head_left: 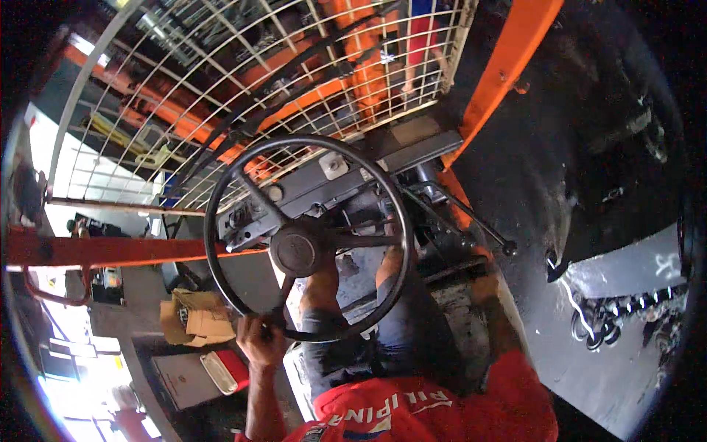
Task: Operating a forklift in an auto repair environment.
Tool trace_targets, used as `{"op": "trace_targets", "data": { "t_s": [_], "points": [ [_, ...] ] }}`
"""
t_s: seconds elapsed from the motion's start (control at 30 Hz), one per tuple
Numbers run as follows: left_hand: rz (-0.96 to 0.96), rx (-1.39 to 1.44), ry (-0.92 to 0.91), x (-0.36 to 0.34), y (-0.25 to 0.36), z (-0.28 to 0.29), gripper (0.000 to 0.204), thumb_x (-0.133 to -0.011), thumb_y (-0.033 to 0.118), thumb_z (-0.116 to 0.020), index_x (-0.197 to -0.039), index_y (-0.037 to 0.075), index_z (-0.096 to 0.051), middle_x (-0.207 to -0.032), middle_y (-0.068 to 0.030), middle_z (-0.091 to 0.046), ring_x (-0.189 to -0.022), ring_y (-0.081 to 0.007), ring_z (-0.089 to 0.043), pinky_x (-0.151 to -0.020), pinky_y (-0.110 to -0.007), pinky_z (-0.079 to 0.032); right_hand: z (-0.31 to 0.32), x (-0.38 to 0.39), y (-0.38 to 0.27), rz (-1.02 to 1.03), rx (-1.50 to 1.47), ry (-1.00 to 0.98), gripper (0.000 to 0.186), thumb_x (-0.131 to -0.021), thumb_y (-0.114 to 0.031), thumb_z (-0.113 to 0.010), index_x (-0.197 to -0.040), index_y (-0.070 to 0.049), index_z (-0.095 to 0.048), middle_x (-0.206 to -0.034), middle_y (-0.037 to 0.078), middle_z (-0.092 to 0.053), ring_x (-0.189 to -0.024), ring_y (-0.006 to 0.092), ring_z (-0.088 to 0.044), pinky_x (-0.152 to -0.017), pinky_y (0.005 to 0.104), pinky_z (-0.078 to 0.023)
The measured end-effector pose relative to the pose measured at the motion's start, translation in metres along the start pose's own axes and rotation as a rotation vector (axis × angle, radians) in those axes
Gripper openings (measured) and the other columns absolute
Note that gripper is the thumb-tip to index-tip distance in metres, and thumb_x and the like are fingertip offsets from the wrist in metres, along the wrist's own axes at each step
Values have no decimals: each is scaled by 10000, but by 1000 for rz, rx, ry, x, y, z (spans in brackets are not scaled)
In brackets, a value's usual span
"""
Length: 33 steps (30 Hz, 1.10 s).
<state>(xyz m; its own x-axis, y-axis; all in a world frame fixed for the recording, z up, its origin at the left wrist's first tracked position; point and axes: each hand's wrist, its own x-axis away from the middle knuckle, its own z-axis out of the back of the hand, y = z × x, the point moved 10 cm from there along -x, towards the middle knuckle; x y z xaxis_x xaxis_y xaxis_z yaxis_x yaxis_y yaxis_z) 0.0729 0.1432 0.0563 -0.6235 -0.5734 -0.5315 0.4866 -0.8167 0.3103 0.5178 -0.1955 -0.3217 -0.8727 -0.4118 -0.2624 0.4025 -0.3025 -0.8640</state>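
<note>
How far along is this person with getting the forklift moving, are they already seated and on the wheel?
Done: the person sits in the seat, knees under the black steering wheel. In hand: the left hand grips the wheel's lower rim. Left: the right hand is not in view, and the black-knobbed levers right of the column stand untouched. Whether the machine is running or rolling cannot be told.

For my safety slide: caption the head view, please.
Seated in an orange forklift, a person's left hand grips the black steering wheel behind a wire mesh guard.
</note>
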Motion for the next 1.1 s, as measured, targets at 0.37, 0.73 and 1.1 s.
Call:
{"op": "trace_targets", "data": {
  "t_s": [0.37,0.73,1.1],
  "points": [
    [291,-204,163,-281,-16,12,344,-705,371,-622,-879,79,-671,-790,-141,-668,-727,-298,-655,-608,-430,-501,-23,-9,-125,213,196,-188,352,-817,-250,-608,-1087,-31,-553,-1094,257,-547,-1001,380,-554,-832,460,-446],
    [-354,229,-207,33,126,-102,274,-669,292,-674,-879,117,-652,-919,-90,-614,-887,-302,-578,-772,-462,-488,-41,6,-274,-16,270,-651,402,-892,-327,-567,-1149,-18,-549,-1145,207,-568,-1043,344,-552,-882,398,-443],
    [406,-241,136,-177,-111,36,247,-784,269,-570,-839,51,-671,-790,-181,-651,-744,-372,-626,-666,-458,-495,-24,-34,-369,6,75,-390,352,-898,-294,-548,-1129,-31,-594,-1027,178,-642,-927,316,-623,-827,390,-469]
  ]
}}
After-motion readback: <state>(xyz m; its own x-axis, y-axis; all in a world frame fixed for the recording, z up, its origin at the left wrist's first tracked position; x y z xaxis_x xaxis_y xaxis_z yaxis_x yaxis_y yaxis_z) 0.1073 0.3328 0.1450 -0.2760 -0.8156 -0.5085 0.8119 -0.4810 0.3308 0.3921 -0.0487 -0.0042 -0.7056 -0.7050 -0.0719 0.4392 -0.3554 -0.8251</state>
